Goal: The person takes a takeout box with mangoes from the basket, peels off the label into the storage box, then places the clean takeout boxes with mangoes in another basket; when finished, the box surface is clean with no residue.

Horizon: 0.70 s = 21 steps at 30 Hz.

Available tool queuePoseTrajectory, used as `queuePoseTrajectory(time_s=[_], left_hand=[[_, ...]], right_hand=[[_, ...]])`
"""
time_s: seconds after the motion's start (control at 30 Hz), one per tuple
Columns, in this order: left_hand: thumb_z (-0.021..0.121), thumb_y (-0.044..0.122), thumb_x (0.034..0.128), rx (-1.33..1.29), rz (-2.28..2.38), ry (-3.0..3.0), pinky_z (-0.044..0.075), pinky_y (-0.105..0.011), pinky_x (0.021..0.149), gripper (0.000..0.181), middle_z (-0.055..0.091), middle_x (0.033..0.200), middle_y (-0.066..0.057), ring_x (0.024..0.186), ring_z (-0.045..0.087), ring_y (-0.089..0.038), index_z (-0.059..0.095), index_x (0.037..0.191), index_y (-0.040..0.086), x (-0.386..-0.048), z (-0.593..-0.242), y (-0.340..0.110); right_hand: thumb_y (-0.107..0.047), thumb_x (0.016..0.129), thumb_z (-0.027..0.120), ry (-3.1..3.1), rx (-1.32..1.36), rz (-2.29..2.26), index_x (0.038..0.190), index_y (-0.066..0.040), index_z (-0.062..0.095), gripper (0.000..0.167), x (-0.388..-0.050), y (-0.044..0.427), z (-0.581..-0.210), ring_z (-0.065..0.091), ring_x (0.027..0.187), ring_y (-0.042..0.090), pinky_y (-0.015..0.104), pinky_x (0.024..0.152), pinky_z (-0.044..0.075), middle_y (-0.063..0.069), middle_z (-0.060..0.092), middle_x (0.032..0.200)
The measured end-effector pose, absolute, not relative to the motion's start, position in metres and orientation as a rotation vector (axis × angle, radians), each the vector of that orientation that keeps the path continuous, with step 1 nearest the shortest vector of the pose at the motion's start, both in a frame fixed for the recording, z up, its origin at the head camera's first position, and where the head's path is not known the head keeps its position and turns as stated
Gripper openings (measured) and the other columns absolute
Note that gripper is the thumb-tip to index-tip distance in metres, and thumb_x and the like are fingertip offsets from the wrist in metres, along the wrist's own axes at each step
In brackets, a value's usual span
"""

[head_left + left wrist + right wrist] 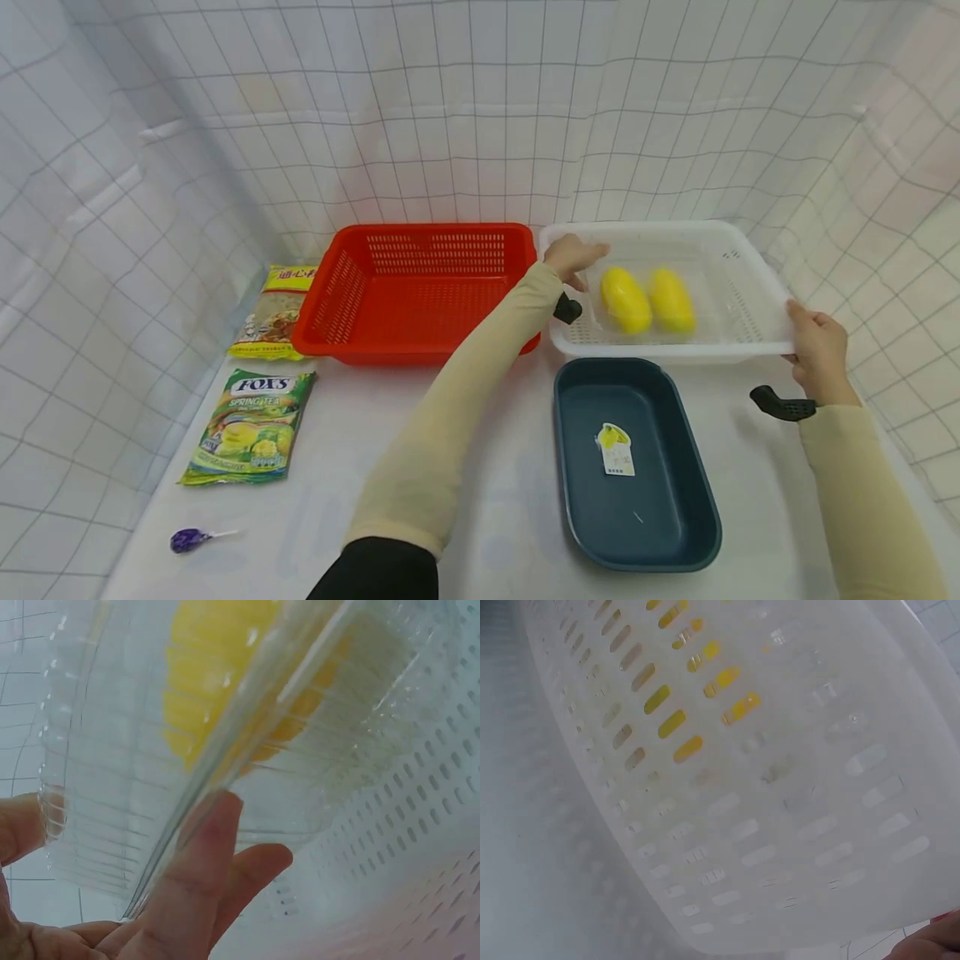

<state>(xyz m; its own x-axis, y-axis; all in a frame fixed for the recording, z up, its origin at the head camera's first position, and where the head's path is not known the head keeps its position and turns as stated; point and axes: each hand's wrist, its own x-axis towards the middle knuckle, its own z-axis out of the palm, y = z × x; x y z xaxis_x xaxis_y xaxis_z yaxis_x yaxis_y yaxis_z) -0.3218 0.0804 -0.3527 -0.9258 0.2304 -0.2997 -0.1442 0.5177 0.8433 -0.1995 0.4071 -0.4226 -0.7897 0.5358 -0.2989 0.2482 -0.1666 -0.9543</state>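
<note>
A clear plastic clamshell box (pixel 112 795) holds two yellow oblong pieces (pixel 626 300), with something whitish and grainy beside them in the left wrist view. It is inside the white plastic basket (pixel 750 287). My left hand (pixel 573 257) reaches over the basket's left end and pinches the box's edge between thumb and fingers (pixel 199 870). At the basket's front right corner, my right hand (pixel 821 350) grips the rim. In the right wrist view the slotted basket wall (pixel 795 810) fills most of the picture, yellow showing through several slots.
A red basket (pixel 435 312) adjoins the white one on the left. In front stands a dark blue tray (pixel 637 517) with a sticker (pixel 617 450). Two snack bags, one brown-yellow (pixel 273 312) and one green (pixel 255 427), lie left above a purple lollipop (pixel 189 540). Grid-patterned curtains enclose the table.
</note>
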Motion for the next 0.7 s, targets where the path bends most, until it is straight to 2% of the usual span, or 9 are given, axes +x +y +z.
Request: queuePoseTrajectory(time_s=[0.2,0.3,0.53,0.63,0.7], left_hand=[[0.06,0.032,0.094,0.014,1.433,2.248,0.057,-0.037,0.069,0.056,0.049,0.13,-0.016,0.084,0.066,-0.035,0.043,0.135,-0.002,-0.319,-0.353,0.081],[0.061,0.032,0.0935,-0.009,1.432,2.238,0.056,-0.037,0.069,0.056,0.05,0.128,-0.019,0.083,0.067,-0.037,0.045,0.134,-0.003,-0.321,-0.354,0.082],[0.062,0.033,0.0917,-0.03,1.298,2.416,0.055,-0.03,0.048,0.051,0.057,0.12,-0.011,0.07,0.068,-0.031,0.053,0.127,-0.001,-0.332,-0.361,0.093],[0.06,0.035,0.0924,0.008,1.152,2.53,0.055,-0.028,0.054,0.049,0.06,0.117,-0.011,0.075,0.069,-0.025,0.056,0.125,-0.001,-0.338,-0.366,0.099],[0.057,0.035,0.0935,0.036,1.049,2.604,0.053,-0.023,0.057,0.045,0.062,0.107,-0.009,0.073,0.065,-0.018,0.06,0.121,-0.001,-0.341,-0.37,0.103]], right_hand=[[-0.047,0.086,0.064,-1.937,-0.939,1.981,0.091,-0.013,0.053,0.036,-0.202,0.413,-0.43,0.057,0.071,0.004,0.021,0.05,0.052,-0.004,0.05,0.094],[-0.045,0.086,0.064,-1.912,-0.925,2.057,0.095,-0.011,0.051,0.037,-0.199,0.409,-0.424,0.056,0.072,0.004,0.021,0.05,0.052,-0.002,0.048,0.098],[-0.04,0.088,0.064,-1.883,-0.907,2.106,0.096,-0.007,0.048,0.038,-0.192,0.399,-0.414,0.058,0.066,0.002,0.02,0.05,0.052,0.001,0.045,0.101],[-0.041,0.087,0.065,-1.874,-0.906,2.101,0.095,-0.007,0.048,0.039,-0.193,0.399,-0.414,0.057,0.067,0.002,0.02,0.049,0.052,0.001,0.045,0.101],[-0.041,0.087,0.065,-1.875,-0.907,2.105,0.095,-0.007,0.048,0.038,-0.193,0.399,-0.414,0.057,0.068,0.002,0.02,0.05,0.052,0.0,0.045,0.101]])
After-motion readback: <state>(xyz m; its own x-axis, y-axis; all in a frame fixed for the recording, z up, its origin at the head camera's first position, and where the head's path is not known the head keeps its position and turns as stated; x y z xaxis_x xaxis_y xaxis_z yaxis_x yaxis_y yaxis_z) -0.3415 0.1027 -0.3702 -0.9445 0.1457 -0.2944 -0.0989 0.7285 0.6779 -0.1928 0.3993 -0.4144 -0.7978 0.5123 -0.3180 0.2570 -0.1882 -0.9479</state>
